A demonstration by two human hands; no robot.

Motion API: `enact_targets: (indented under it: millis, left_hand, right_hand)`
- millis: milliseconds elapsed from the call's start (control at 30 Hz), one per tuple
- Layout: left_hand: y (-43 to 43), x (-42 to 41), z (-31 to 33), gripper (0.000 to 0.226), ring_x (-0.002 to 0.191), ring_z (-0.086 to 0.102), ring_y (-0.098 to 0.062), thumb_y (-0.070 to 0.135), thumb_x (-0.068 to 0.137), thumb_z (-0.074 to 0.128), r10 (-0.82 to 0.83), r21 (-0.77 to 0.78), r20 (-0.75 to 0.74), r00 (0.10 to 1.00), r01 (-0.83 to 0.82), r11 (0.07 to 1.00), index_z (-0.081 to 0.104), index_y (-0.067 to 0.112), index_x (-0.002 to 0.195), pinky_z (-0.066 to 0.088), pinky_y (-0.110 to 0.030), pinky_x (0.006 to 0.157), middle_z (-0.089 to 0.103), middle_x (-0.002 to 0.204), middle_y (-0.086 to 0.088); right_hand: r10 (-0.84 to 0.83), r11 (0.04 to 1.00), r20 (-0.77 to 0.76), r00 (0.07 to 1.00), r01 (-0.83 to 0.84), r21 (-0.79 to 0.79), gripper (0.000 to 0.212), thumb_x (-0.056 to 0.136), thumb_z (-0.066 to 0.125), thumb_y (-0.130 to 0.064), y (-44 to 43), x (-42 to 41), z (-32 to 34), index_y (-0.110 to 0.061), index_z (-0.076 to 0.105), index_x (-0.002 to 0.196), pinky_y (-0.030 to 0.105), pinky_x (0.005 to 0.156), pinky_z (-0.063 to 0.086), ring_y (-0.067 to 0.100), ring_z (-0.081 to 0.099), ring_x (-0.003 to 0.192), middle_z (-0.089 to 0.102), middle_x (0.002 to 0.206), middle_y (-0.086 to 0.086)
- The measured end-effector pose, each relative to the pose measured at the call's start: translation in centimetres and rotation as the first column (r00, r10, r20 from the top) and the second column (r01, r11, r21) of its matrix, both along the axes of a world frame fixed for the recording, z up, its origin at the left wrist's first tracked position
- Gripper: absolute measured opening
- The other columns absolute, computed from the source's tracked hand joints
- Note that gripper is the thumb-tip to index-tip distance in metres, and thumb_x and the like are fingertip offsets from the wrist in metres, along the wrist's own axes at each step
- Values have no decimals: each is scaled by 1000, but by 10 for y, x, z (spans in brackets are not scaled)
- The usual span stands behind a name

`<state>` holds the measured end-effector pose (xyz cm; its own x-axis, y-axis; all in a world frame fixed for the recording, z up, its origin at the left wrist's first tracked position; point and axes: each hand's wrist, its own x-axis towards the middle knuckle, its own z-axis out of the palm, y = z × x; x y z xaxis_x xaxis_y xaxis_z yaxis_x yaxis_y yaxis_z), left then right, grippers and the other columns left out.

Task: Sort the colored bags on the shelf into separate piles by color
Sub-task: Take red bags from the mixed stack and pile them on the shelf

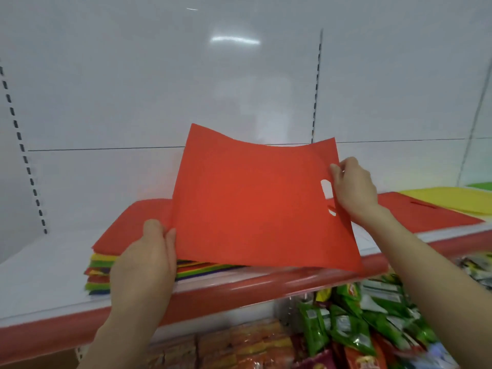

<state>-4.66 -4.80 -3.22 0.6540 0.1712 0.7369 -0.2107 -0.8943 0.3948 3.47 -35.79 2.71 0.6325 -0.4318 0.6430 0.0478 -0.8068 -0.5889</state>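
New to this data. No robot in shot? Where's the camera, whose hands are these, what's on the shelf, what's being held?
There is no robot here: a person works with bare hands. The single picture comes from a wide-angle camera worn on their head, looking forward and down.

The left hand grips the left edge of a flat red bag. The right hand pinches its right edge beside the handle cut-out. The bag is held up above the white shelf.

Under it lies a mixed stack of bags, red on top, with yellow, green and dark layers showing at the edge. Further right on the shelf lie a red pile, then a yellow pile, then a sliver of green at the frame edge.

Below the shelf are snack packets, which look unrelated to the sorting.
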Motion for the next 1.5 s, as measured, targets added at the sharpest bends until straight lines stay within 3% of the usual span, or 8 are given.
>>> enact_targets:
  millis: [267, 367, 433, 600, 933, 1067, 1300, 1500]
  left_hand:
    - [-111, 10, 3, 26, 36, 16, -5, 17, 90, 56, -201, 51, -33, 979, 203, 978, 35, 12, 75, 7, -20, 42, 23, 44, 12]
    - [-155, 14, 6, 31, 26, 26, -17, 7, 79, 69, -309, 88, -65, 949, 314, 945, 39, 11, 70, 7, -13, 43, 17, 45, 16]
    - [-194, 18, 5, 30, 29, 29, -18, 9, 83, 66, -321, 72, -68, 945, 326, 943, 38, 12, 71, 10, -15, 41, 21, 45, 14]
    - [-284, 21, 0, 22, 42, 22, -9, 25, 95, 44, -297, 21, -49, 954, 298, 954, 34, 13, 80, 15, -30, 46, 29, 49, 9]
    - [-375, 45, 4, 19, 43, 33, -15, 27, 96, 41, -301, -44, -73, 951, 298, 953, 37, 12, 85, 28, -31, 52, 38, 50, 2]
    - [-393, 63, 9, 20, 50, 39, -25, 22, 95, 46, -294, -72, -41, 955, 291, 954, 47, 4, 86, 31, -34, 54, 34, 49, 3]
    - [-404, 91, 19, 20, 66, 55, -40, 24, 94, 46, -228, -81, 46, 973, 231, 969, 47, 5, 87, 38, -40, 59, 58, 65, -20]
    - [-407, 100, 13, 24, 60, 46, -30, 32, 94, 42, -67, -8, -30, 997, 67, 998, 47, 10, 85, 37, -37, 59, 48, 59, -5]
  right_hand:
    - [-192, 981, -43, 980, 193, 26, 33, 99, 40, -29, -117, -43, -17, 1, 49, 110, 39, 74, 36, 43, 54, 103, 59, 110, 28]
    - [-235, 971, -50, 971, 237, 31, 34, 99, 41, -30, -158, -55, -21, 1, 49, 112, 39, 77, 39, 41, 54, 103, 59, 111, 27]
    - [-262, 964, -51, 964, 264, 34, 34, 99, 41, -30, -195, -64, -20, 0, 49, 111, 39, 77, 38, 40, 55, 102, 60, 110, 25]
    - [-302, 953, -37, 953, 302, 20, 34, 99, 39, -30, -277, -80, -11, 1, 49, 109, 38, 75, 37, 39, 54, 100, 60, 108, 23]
    - [-307, 948, -19, 952, 307, 77, 36, 100, 37, -31, -371, -59, -26, 0, 49, 113, 37, 75, 37, 38, 54, 99, 60, 108, 21]
    - [-296, 951, 1, 955, 295, 87, 35, 100, 37, -31, -391, -32, -20, 0, 49, 113, 36, 72, 34, 38, 54, 100, 60, 108, 21]
    - [-245, 967, 75, 967, 238, 87, 37, 99, 40, -31, -416, 21, 2, 0, 52, 114, 39, 82, 38, 38, 52, 107, 61, 111, 22]
    - [-153, 988, 60, 986, 153, 10, 37, 98, 40, -37, -422, 69, 13, -6, 53, 115, 36, 79, 36, 35, 53, 107, 61, 112, 16]
